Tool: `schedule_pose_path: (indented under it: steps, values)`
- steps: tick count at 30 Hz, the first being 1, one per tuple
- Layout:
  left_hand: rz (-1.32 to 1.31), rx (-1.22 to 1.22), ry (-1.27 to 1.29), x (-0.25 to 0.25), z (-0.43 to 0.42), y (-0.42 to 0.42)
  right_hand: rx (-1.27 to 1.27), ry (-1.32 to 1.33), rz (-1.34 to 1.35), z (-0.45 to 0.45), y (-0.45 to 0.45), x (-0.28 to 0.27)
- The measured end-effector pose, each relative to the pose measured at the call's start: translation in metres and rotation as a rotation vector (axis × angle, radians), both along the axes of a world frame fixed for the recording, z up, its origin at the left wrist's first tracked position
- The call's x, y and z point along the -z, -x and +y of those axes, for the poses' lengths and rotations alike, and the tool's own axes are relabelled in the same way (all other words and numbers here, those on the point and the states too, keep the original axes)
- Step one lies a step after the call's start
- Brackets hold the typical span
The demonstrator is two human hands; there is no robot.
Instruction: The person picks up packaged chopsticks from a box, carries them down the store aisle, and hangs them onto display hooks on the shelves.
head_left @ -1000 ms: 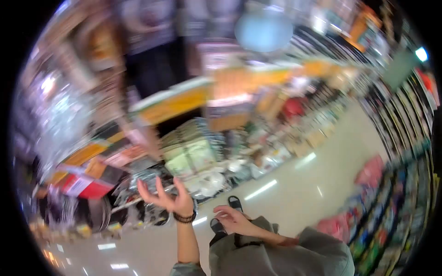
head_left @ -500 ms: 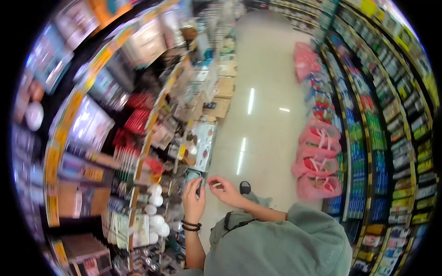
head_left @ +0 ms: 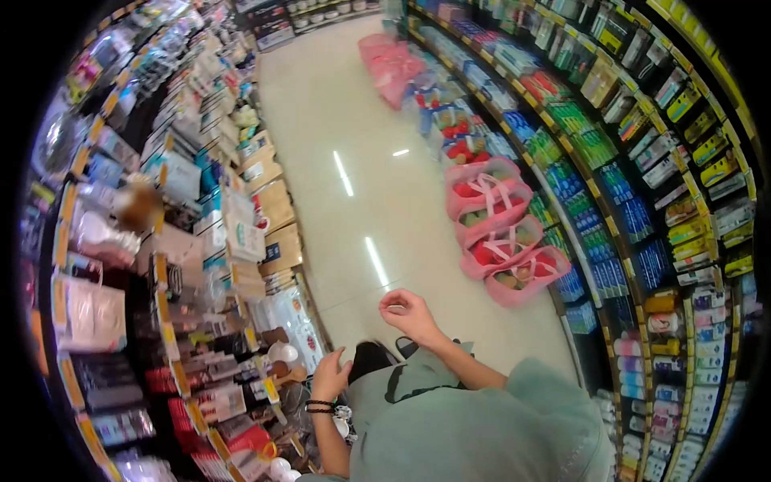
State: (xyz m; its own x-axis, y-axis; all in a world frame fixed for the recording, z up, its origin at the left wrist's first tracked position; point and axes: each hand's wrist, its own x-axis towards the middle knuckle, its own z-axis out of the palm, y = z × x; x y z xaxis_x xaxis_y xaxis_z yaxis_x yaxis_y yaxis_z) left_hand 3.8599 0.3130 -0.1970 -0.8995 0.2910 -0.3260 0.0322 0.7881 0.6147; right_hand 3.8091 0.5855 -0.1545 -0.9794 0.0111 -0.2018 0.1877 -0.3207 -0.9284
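My left hand (head_left: pixel 329 376) hangs low beside the left shelves, a dark beaded bracelet (head_left: pixel 320 406) on its wrist. Its fingers are loosely bent and apart, and nothing shows in them. Closest to it are white round pieces (head_left: pixel 283 352) and a wooden item (head_left: pixel 294 375) on the lower shelf. Above the aisle floor, my right hand (head_left: pixel 408 313) has loosely curled fingers with a gap by the thumb; I see nothing held. A green garment (head_left: pixel 474 422) covers my body between the arms.
Shelves of packaged household goods (head_left: pixel 92 313) line my left, with cardboard boxes (head_left: pixel 273 205) low along the aisle. Pink baskets (head_left: pixel 490 197) stand on the tiled floor (head_left: pixel 321 120) at right. Behind them rise shelves of green and blue packs (head_left: pixel 574 169).
The view has swung left, so the aisle and baskets sit further left in it. My hands have moved apart, the left lower and away from the shelf goods it was beside.
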Motion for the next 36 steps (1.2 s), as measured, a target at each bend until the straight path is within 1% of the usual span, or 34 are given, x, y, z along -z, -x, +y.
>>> schedule_pose_path:
  steps: [3, 6, 8, 9, 10, 12, 14, 15, 16, 19, 21, 23, 25, 27, 28, 30, 33, 34, 36]
  values:
    - [-0.036, -0.057, -0.014, 0.028, -0.03, 0.041, 0.065, 0.005, -0.092, 0.018, 0.028, 0.028]
    - [-0.131, -0.163, -0.048, 0.05, -0.059, 0.102, 0.103, -0.003, -0.196, 0.029, 0.068, 0.045]
    - [-0.13, -0.172, 0.03, 0.05, -0.075, 0.155, 0.143, -0.053, -0.208, 0.037, 0.109, 0.048]
    - [-0.049, -0.158, 0.081, 0.054, -0.084, 0.181, 0.171, -0.083, -0.214, 0.041, 0.133, 0.053]
    - [-0.04, -0.186, 0.085, 0.054, -0.093, 0.21, 0.197, -0.111, -0.225, 0.044, 0.157, 0.054]
    - [0.012, -0.221, 0.006, 0.048, -0.108, 0.274, 0.235, -0.119, -0.23, 0.046, 0.217, 0.039]
    - [0.081, -0.299, 0.04, 0.047, -0.112, 0.335, 0.245, -0.143, -0.245, 0.048, 0.273, 0.019]
    - [0.179, -0.319, 0.02, 0.049, -0.109, 0.367, 0.239, -0.189, -0.252, 0.046, 0.3, 0.012]
    - [0.19, -0.286, 0.038, 0.05, -0.104, 0.396, 0.23, -0.193, -0.251, 0.045, 0.325, 0.005]
    - [0.178, -0.169, 0.084, 0.017, -0.061, 0.49, 0.239, -0.183, -0.255, 0.039, 0.378, -0.001]
    - [0.296, -0.042, 0.034, 0.019, -0.028, 0.542, 0.287, -0.17, -0.206, 0.041, 0.41, 0.01]
    - [0.297, 0.0, -0.135, 0.006, 0.019, 0.585, 0.343, -0.106, -0.224, 0.046, 0.434, 0.025]
    - [0.363, 0.148, -0.311, -0.005, 0.067, 0.62, 0.417, -0.041, -0.283, 0.053, 0.456, 0.036]
    - [0.302, 0.29, -0.346, -0.015, 0.109, 0.647, 0.449, 0.18, -0.332, 0.064, 0.483, 0.047]
    - [0.276, 0.36, -0.368, -0.013, 0.126, 0.664, 0.458, 0.289, -0.348, 0.071, 0.502, 0.055]
    - [0.217, 0.486, -0.402, -0.005, 0.147, 0.698, 0.516, 0.402, -0.343, 0.083, 0.541, 0.072]
    - [0.168, 0.525, -0.261, 0.001, 0.152, 0.769, 0.571, 0.516, -0.342, 0.104, 0.614, 0.104]
    - [0.17, 0.485, -0.26, 0.006, 0.149, 0.795, 0.579, 0.543, -0.353, 0.11, 0.638, 0.114]
    - [0.181, 0.367, -0.26, 0.011, 0.14, 0.847, 0.585, 0.553, -0.351, 0.125, 0.697, 0.115]
